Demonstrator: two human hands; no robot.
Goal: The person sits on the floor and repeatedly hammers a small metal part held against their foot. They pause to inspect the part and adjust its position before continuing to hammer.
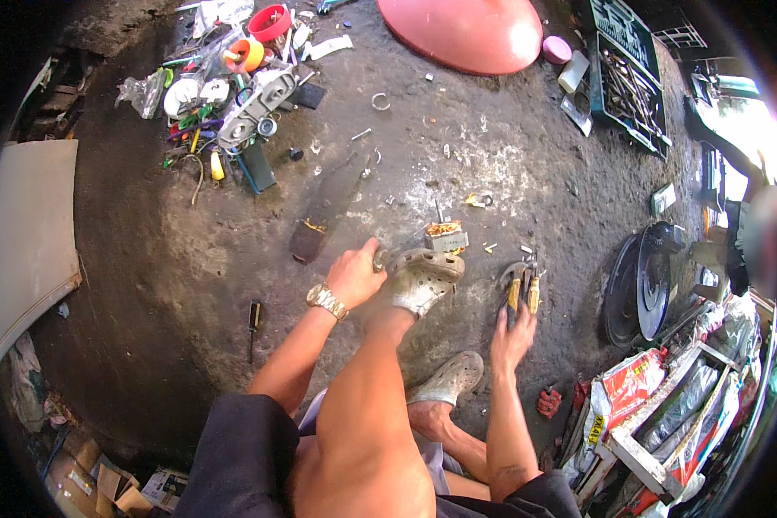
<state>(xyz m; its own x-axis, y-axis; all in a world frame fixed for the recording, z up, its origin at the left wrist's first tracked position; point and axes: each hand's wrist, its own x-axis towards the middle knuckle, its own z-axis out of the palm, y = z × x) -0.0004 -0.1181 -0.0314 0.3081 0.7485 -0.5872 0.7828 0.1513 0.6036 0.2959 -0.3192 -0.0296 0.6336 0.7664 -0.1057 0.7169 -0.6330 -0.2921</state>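
Observation:
My left hand (354, 278), with a watch on its wrist, is closed beside the toe of my raised clog (423, 281). A rounded metal end shows at its fingers; the rest of what it holds is hidden. Just past that toe lies a small transformer (446, 242) with a grey core and yellow-orange windings; I cannot tell whether the clog presses on it. To the right, my right hand (514, 337) is closed around the handles of yellow-and-black pliers (514, 292), their jaws pointing away from me. A dark brown block (308, 240) lies left of my left hand.
A screwdriver (253, 330) lies at left. Mixed parts and plastic pieces (250, 112) are heaped far left. A red basin (466, 30) and a green toolbox (622, 78) stand at the back. Right are a black round part (622, 285), filled sacks (630, 380) and a blurred person (764, 242).

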